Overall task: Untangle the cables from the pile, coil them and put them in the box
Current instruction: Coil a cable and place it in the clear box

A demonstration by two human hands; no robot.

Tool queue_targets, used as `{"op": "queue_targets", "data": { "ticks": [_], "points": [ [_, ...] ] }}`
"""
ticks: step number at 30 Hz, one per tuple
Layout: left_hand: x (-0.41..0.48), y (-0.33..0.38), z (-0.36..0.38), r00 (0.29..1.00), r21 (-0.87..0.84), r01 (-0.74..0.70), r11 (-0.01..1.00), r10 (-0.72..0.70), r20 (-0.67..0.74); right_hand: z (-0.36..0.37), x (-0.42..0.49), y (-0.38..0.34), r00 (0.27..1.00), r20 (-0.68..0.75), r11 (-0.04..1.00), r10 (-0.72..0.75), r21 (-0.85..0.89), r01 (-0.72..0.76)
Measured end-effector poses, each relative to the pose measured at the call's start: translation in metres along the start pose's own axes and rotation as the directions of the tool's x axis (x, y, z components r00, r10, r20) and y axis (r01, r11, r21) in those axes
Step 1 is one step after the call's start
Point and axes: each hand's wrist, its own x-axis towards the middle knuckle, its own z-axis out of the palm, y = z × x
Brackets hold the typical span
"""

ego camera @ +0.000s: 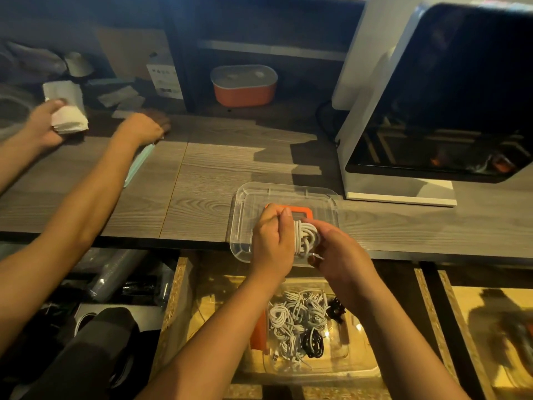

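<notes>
- Both hands hold one white cable (305,236), wound into a coil, just above the tray (288,187) at the edge of the table (202,174). The left hand (271,235) clenches its left side and the right hand (340,249) curls round its right side.
- To finish the coil well, I'd judge: pin the loops with one hand while the other wraps the loose end round the bundle (a slack end may spring open later).
- The tray holds an orange piece (301,212), partly hidden; the tray may be the box's lid.
- The box (357,356), below the table, holds many white coils (294,316) and black coils (313,343).
- A lidded tub (243,85) sits on the shelf; I cannot tell its contents.
</notes>
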Motion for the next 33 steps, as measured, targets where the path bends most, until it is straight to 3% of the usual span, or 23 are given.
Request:
{"op": "queue_targets", "data": {
  "ticks": [4, 8, 12, 14, 18, 21, 23, 27, 30, 33],
  "points": [
    [-0.004, -0.003, -0.002, 0.979, -0.028, -0.189, 0.982, 0.190, 0.076, -0.009, 0.006, -0.004, 0.989, 0.085, 0.984, 0.121, 0.118, -0.131],
    [-0.008, -0.009, -0.003, 0.942, -0.019, -0.301, 0.953, 0.300, 0.148, -0.020, 0.009, -0.008, 0.931, 0.266, 0.960, 0.252, 0.050, -0.274],
    [-0.015, -0.011, 0.001, 0.943, -0.021, -0.295, 0.955, 0.295, 0.153, -0.028, 0.010, -0.008, 0.905, 0.320, 0.954, 0.280, 0.009, -0.298],
    [-0.019, -0.013, 0.003, 0.964, -0.036, -0.227, 0.973, 0.229, 0.136, -0.028, 0.010, -0.010, 0.923, 0.285, 0.966, 0.259, -0.049, -0.256],
    [-0.024, -0.013, 0.005, 0.995, -0.079, 0.047, 0.996, -0.040, 0.092, -0.013, 0.012, -0.010, 0.967, 0.103, 0.967, 0.231, -0.134, -0.217],
    [-0.024, -0.010, 0.008, 0.966, -0.084, 0.235, 0.968, -0.223, 0.132, -0.008, 0.013, -0.008, 0.985, 0.019, 0.970, 0.171, -0.179, -0.165],
    [-0.022, -0.010, 0.008, 0.948, -0.077, 0.273, 0.959, -0.255, 0.188, -0.008, 0.012, -0.006, 0.986, -0.024, 0.974, 0.165, -0.150, -0.166],
    [-0.026, -0.009, 0.009, 0.939, -0.098, 0.289, 0.952, -0.262, 0.222, -0.008, 0.015, -0.005, 0.974, -0.040, 0.975, 0.222, 0.034, -0.221],
    [-0.035, -0.009, 0.013, 0.905, -0.161, 0.412, 0.897, -0.381, 0.191, -0.003, 0.014, 0.002, 0.958, -0.047, 0.941, 0.283, 0.208, -0.268],
    [-0.044, -0.015, 0.016, 0.829, -0.169, 0.559, 0.812, -0.546, 0.123, -0.002, 0.010, 0.019, 0.965, -0.142, 0.976, 0.219, 0.017, -0.219]
  ]
}}
